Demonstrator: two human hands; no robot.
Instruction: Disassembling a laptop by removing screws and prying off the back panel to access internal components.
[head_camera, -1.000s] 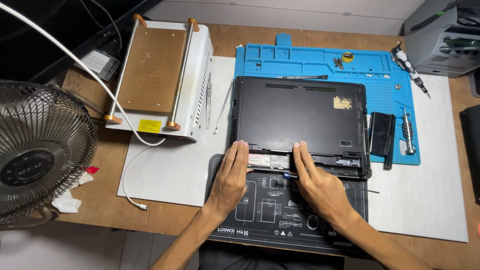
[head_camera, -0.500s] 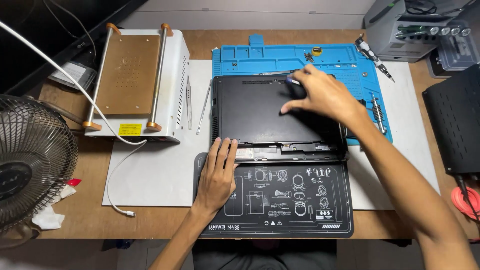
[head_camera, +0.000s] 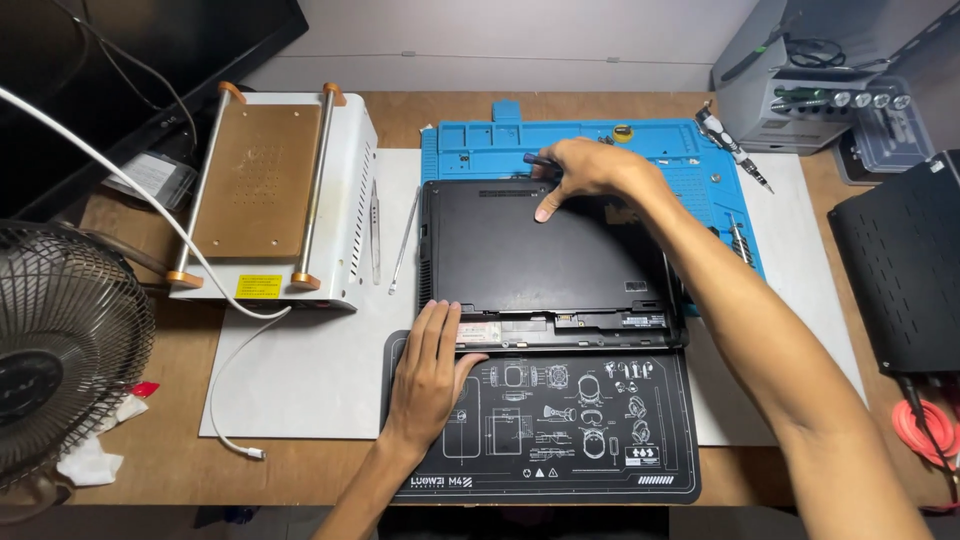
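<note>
A black laptop (head_camera: 540, 250) lies bottom-up, its far edge on a blue repair mat (head_camera: 470, 150) and its near edge on a black printed mat (head_camera: 560, 440). My left hand (head_camera: 430, 375) rests flat on the laptop's near left corner and the black mat, fingers together. My right hand (head_camera: 590, 170) reaches over the laptop's far edge, where its fingers pinch a dark-handled screwdriver (head_camera: 537, 158) just above the blue mat. The open battery bay runs along the laptop's near edge.
A white heating-plate machine (head_camera: 270, 190) stands at the left, with tweezers (head_camera: 374, 230) and a thin pry tool beside it on a white mat (head_camera: 300, 380). A fan (head_camera: 60, 350) sits at far left and a black case (head_camera: 900, 260) at right. Behind that stands a grey tool rack (head_camera: 800, 90).
My right hand left the laptop's near edge, reached to the far edge and took hold of the screwdriver on the blue mat. My left hand stayed at the near left corner.
</note>
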